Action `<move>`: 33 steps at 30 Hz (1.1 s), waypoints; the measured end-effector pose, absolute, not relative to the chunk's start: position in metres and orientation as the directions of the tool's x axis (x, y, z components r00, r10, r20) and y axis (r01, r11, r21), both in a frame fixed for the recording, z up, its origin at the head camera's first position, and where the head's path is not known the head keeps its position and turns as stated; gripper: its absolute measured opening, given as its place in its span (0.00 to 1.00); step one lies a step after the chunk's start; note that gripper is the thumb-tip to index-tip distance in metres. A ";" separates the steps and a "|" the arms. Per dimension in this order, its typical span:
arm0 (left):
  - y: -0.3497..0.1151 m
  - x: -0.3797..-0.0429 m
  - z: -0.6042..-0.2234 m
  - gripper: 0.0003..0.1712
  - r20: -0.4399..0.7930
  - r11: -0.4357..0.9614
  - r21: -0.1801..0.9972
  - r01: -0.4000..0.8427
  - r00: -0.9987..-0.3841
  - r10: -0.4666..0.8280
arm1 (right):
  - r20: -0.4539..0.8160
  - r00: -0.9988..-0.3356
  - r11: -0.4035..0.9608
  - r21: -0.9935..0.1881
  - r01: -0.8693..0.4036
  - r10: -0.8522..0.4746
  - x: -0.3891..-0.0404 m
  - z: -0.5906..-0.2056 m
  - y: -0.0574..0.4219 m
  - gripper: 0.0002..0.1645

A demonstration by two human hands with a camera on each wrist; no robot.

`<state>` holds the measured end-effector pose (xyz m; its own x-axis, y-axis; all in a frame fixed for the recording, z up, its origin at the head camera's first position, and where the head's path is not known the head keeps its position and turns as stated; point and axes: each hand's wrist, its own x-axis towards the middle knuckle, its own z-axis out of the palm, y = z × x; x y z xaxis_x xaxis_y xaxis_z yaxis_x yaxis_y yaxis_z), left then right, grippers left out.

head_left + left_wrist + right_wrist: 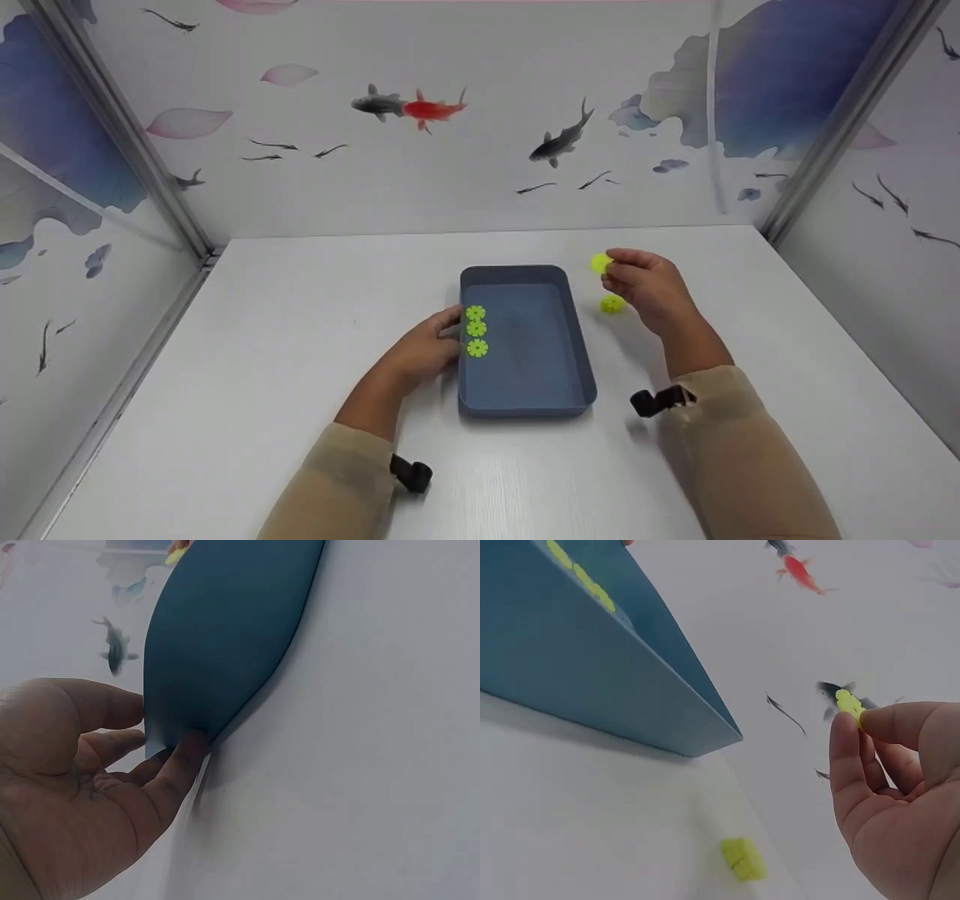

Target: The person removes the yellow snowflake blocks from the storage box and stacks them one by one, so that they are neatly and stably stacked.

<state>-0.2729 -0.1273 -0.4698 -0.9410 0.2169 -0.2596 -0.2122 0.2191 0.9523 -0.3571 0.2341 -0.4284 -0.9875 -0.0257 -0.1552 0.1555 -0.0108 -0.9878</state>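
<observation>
A blue-grey rectangular tray (532, 352) stands on the white table. Three yellow-green notched snowflake discs (476, 328) line up along its left inner wall. The left hand (424, 351) rests its fingertips against the tray's outer left side; its fingers (176, 776) look relaxed at the rim and wall. Right of the tray's far end, the right hand (649, 289) is raised and pinches a yellow-green snowflake disc (849, 703) between thumb and fingertips. Below that hand, a small stack of the same discs (612, 304) sits on the table.
A white table (300, 337) extends around the tray. Behind it rises a printed wall (480, 180) with fish and petals; side panels with metal posts (847, 112) stand left and right. Black wrist cameras (664, 401) are strapped at both sleeves.
</observation>
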 end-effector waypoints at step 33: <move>-0.128 -0.275 -0.472 0.45 -0.254 0.208 0.956 -0.208 -0.940 0.227 | -0.370 -0.925 0.092 -0.922 0.377 0.087 -0.367 -0.476 0.271 0.27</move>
